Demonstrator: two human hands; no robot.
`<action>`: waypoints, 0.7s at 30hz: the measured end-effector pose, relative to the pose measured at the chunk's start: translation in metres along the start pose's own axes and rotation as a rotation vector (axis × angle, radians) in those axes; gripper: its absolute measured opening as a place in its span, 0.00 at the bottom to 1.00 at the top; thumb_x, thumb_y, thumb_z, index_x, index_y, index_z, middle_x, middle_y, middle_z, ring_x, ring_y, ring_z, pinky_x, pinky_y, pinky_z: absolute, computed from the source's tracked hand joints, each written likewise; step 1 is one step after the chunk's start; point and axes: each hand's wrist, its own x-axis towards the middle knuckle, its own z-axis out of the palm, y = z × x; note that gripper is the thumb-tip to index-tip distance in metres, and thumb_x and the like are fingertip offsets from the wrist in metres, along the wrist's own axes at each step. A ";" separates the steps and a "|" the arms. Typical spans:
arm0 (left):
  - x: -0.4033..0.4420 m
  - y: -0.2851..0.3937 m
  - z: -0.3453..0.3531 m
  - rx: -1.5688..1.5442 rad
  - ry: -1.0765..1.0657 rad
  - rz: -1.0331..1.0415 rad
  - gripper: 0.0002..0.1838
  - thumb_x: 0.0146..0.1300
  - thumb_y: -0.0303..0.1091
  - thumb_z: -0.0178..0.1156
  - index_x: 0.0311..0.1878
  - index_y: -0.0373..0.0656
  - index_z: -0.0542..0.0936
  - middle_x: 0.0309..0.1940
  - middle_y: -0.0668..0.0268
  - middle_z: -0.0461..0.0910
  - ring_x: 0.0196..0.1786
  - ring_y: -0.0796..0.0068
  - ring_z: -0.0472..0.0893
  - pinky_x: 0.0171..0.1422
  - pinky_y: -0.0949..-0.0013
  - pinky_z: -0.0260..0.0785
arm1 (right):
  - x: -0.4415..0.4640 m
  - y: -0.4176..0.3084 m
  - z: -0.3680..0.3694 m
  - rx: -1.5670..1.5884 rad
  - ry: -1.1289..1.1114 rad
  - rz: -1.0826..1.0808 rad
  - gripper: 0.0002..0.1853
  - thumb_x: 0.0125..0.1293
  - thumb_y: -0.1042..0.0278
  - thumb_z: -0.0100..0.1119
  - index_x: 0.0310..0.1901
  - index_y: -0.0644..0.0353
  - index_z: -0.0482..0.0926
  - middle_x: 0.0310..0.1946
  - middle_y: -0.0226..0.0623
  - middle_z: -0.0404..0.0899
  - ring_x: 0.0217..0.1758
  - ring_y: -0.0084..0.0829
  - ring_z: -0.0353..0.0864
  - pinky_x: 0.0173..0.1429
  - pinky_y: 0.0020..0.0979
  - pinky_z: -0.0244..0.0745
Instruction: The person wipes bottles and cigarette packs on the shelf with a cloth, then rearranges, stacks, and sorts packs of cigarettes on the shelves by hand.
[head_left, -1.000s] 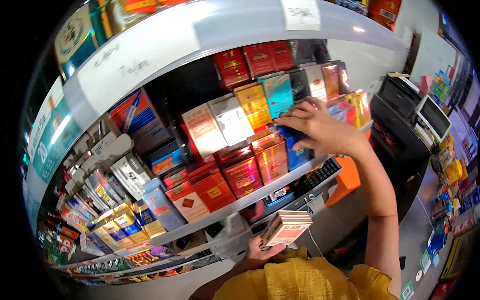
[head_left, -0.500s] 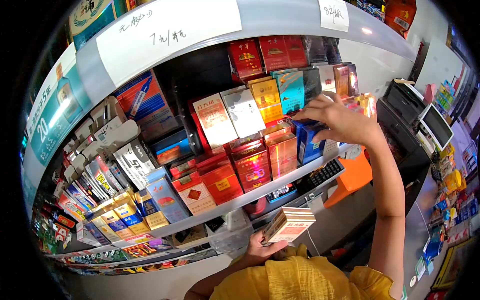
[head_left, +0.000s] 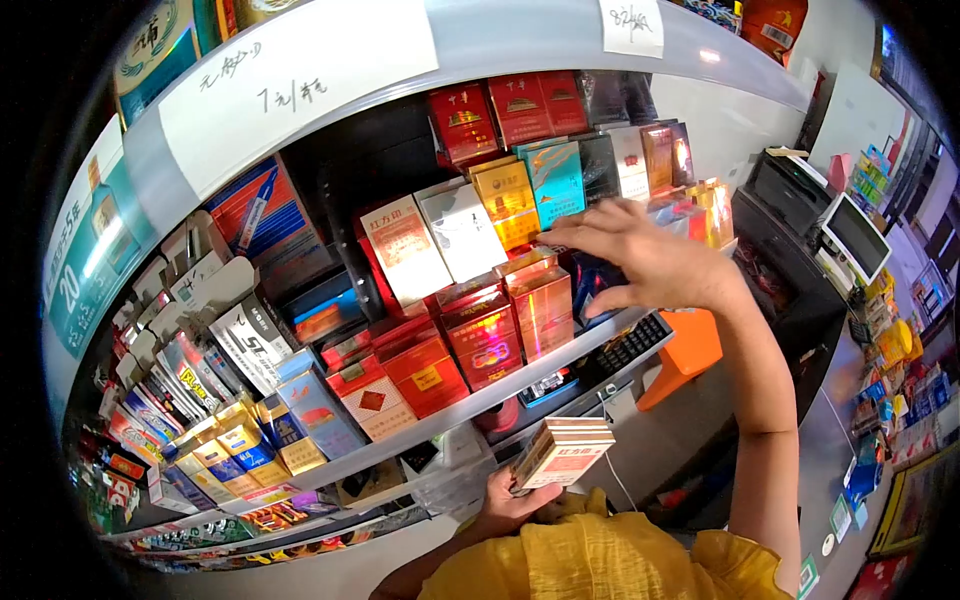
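Along the pale-grey-edged shelf (head_left: 470,405), the right hand (head_left: 645,258) arches over a glossy dark-blue box (head_left: 592,272), its grip unclear, where a sideways pull could topple the adjacent copper-red box (head_left: 543,315), while the left hand (head_left: 510,503) clasps stacked white-and-red cardboard boxes (head_left: 565,455) below.

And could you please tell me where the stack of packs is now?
The stack is low and just right of centre in the head view, held in the left hand, pictured above the yellow top.

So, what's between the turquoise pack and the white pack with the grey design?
A gold-yellow pack stands between them, as the head view shows.
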 end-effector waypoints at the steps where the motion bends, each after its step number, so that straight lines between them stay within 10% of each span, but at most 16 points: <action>1: 0.000 0.000 -0.001 0.002 -0.007 -0.005 0.18 0.57 0.25 0.64 0.51 0.36 0.76 0.47 0.65 0.80 0.48 0.80 0.76 0.55 0.73 0.66 | 0.002 -0.002 0.003 0.017 -0.006 -0.008 0.41 0.43 0.55 0.70 0.61 0.59 0.67 0.55 0.42 0.71 0.61 0.43 0.66 0.68 0.43 0.53; 21: -0.004 -0.006 -0.007 0.044 -0.012 0.032 0.14 0.55 0.22 0.64 0.46 0.35 0.79 0.44 0.64 0.81 0.46 0.79 0.78 0.52 0.73 0.69 | -0.002 0.040 0.014 -0.028 -0.063 0.081 0.35 0.48 0.48 0.62 0.60 0.51 0.73 0.55 0.36 0.76 0.63 0.39 0.66 0.67 0.45 0.54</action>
